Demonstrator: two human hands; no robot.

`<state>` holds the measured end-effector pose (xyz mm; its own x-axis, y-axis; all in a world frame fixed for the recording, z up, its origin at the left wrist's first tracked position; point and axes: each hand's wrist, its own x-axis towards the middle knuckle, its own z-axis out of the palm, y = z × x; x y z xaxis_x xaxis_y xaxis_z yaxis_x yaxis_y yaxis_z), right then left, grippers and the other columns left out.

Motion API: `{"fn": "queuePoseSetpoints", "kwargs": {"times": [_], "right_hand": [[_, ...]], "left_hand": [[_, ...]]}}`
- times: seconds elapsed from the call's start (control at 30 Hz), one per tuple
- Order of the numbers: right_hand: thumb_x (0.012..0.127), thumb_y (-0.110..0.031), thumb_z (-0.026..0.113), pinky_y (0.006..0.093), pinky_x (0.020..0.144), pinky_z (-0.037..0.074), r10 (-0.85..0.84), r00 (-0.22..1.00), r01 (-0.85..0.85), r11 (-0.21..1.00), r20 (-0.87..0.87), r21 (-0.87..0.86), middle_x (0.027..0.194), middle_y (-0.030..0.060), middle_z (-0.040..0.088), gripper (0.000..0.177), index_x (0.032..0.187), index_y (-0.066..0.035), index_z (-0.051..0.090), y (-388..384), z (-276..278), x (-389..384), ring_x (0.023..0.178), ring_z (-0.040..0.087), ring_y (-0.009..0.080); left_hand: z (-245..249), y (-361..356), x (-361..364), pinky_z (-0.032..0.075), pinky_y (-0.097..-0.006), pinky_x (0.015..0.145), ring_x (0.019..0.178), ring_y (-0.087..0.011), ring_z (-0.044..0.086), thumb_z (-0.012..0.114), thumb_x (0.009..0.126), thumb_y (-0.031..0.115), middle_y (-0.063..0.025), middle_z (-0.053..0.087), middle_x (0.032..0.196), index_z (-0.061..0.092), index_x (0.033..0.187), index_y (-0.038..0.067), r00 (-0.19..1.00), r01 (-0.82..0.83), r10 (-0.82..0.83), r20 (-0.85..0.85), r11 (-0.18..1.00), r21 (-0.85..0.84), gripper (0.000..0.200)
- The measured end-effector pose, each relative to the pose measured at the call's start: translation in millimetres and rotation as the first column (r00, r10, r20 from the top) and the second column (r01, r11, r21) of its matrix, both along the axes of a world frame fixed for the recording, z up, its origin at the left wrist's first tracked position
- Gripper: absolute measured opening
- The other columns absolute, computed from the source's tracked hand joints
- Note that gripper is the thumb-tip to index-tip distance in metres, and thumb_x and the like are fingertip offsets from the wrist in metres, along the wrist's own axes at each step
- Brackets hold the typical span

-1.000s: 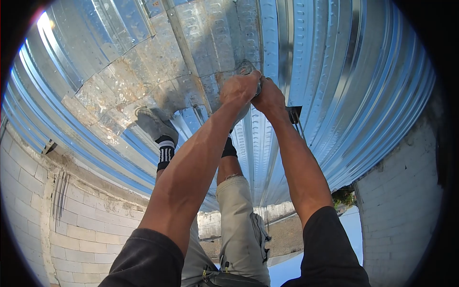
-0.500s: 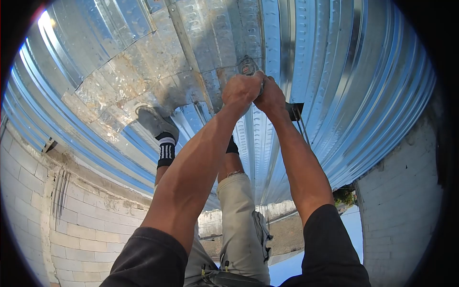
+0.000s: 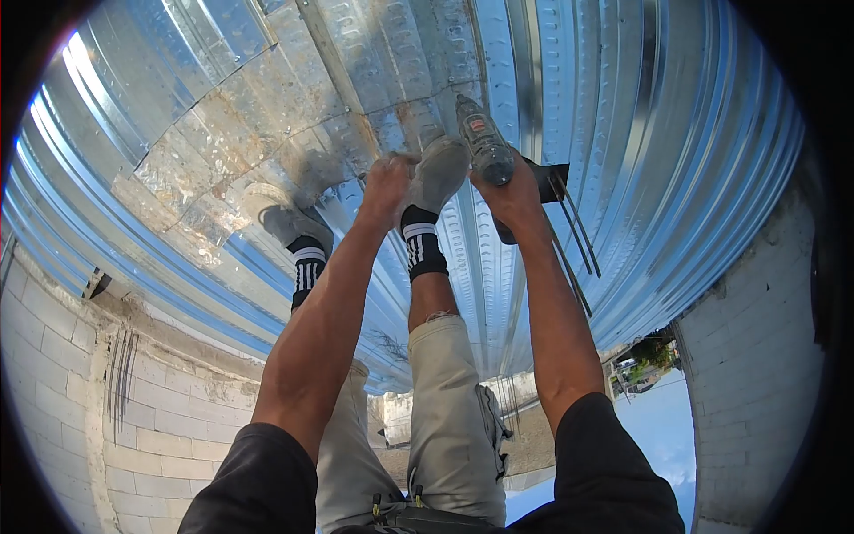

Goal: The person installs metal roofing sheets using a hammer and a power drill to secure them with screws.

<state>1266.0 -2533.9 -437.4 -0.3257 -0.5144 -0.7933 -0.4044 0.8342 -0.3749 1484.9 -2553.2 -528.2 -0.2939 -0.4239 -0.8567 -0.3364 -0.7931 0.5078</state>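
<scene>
My right hand (image 3: 513, 190) is wrapped round the grip of a dark grey cordless drill (image 3: 485, 142), or a driver much like it. Its rounded body bears a red label, and its narrow nose points away from me, close to the metal sheet. A dark lower part shows beneath that hand. My left hand (image 3: 389, 185) is closed beside my right shoe (image 3: 440, 165); whatever its fingers hold, if anything, is hidden. Both hands are over the ribbed metal decking (image 3: 587, 116).
My left shoe (image 3: 283, 218) stands on the decking near a dull, stained flat strip (image 3: 227, 133). Several thin rods (image 3: 569, 236) rise by a dark patch right of the drill. Block walls (image 3: 151, 418) border the sides, with rods (image 3: 118, 383) at the left one.
My left hand has come off the drill and moved left. My right hand keeps hold of it. My right shoe, hidden behind the hands before, now shows.
</scene>
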Motion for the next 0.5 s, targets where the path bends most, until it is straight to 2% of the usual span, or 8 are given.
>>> {"fn": "queuePoseSetpoints", "kwargs": {"times": [0.03, 0.07, 0.1, 0.17, 0.27, 0.37, 0.5], "right_hand": [[0.078, -0.022, 0.075, 0.0407, 0.083, 0.053, -0.106, 0.99, 0.103, 0.994, 0.094, 0.038, 0.111, 0.016, 0.065, 0.047, 0.117, -0.002, 0.059, 14, 9, 1, 0.094, 0.067, 0.0297], [0.077, -0.02, 0.076, 0.0391, 0.08, 0.054, -0.212, 0.96, 0.199, 0.976, 0.185, 0.088, 0.11, 0.015, 0.065, 0.047, 0.116, -0.001, 0.059, 27, 22, 5, 0.09, 0.068, 0.027], [0.077, -0.016, 0.075, 0.0365, 0.076, 0.054, -0.392, 0.869, 0.381, 0.919, 0.3, 0.099, 0.107, 0.0132, 0.065, 0.045, 0.116, -0.001, 0.059, 35, 37, 10, 0.084, 0.066, 0.0229], [0.077, -0.007, 0.075, 0.0315, 0.067, 0.054, -0.667, 0.554, 0.681, 0.708, 0.498, 0.19, 0.103, 0.0094, 0.065, 0.042, 0.116, -0.002, 0.058, 50, 71, 23, 0.072, 0.064, 0.0148], [0.077, -0.005, 0.075, 0.0303, 0.064, 0.054, -0.765, 0.337, 0.781, 0.553, 0.548, 0.291, 0.103, 0.0092, 0.064, 0.042, 0.116, -0.004, 0.057, 63, 112, 37, 0.069, 0.063, 0.0149], [0.077, -0.006, 0.075, 0.0297, 0.064, 0.055, -0.724, 0.322, 0.778, 0.57, 0.61, 0.266, 0.106, 0.009, 0.063, 0.047, 0.12, -0.006, 0.056, 63, 134, 44, 0.07, 0.063, 0.0141], [0.078, -0.006, 0.076, 0.0291, 0.065, 0.054, -0.664, 0.409, 0.678, 0.68, 0.626, 0.278, 0.107, 0.0084, 0.064, 0.049, 0.122, -0.007, 0.055, 68, 136, 46, 0.072, 0.063, 0.0133]], "left_hand": [[10, -1, 4, 0.036, -0.0258, 0.053, 0.061, -0.0093, 0.043, 0.044, 0.095, 0.016, -0.0013, 0.047, 0.075, 0.062, 0.111, -0.004, 0.997, -0.073, 0.076, -0.036, 0.995, 0.073, 0.031], [39, -19, 0, 0.037, -0.0257, 0.053, 0.062, -0.0093, 0.043, 0.046, 0.094, 0.012, -0.0015, 0.048, 0.076, 0.06, 0.114, -0.004, 0.974, -0.219, 0.227, -0.001, 0.94, 0.26, 0.029], [60, -34, -4, 0.037, -0.0257, 0.054, 0.062, -0.0092, 0.043, 0.048, 0.094, 0.009, -0.0017, 0.049, 0.077, 0.059, 0.117, -0.003, 0.928, -0.356, 0.366, 0.063, 0.83, 0.429, 0.029], [78, -46, -6, 0.037, -0.0245, 0.056, 0.064, -0.0093, 0.045, 0.051, 0.094, 0.009, -0.0023, 0.051, 0.08, 0.057, 0.117, -0.002, 0.874, -0.439, 0.484, 0.045, 0.747, 0.499, 0.026], [89, -53, 0, 0.039, -0.0248, 0.057, 0.065, -0.0102, 0.046, 0.059, 0.095, 0.016, -0.0037, 0.055, 0.082, 0.056, 0.11, 0.003, 0.79, -0.46, 0.613, -0.033, 0.627, 0.629, 0.02], [94, -56, 4, 0.039, -0.025, 0.057, 0.064, -0.0098, 0.046, 0.064, 0.095, 0.023, -0.0031, 0.055, 0.081, 0.056, 0.102, 0.007, 0.757, -0.425, 0.648, -0.084, 0.586, 0.69, 0.019], [87, -56, 12, 0.039, -0.0241, 0.056, 0.064, -0.0086, 0.044, 0.064, 0.095, 0.027, -0.0012, 0.054, 0.081, 0.056, 0.099, 0.007, 0.652, -0.349, 0.73, -0.204, 0.528, 0.774, 0.023]]}}
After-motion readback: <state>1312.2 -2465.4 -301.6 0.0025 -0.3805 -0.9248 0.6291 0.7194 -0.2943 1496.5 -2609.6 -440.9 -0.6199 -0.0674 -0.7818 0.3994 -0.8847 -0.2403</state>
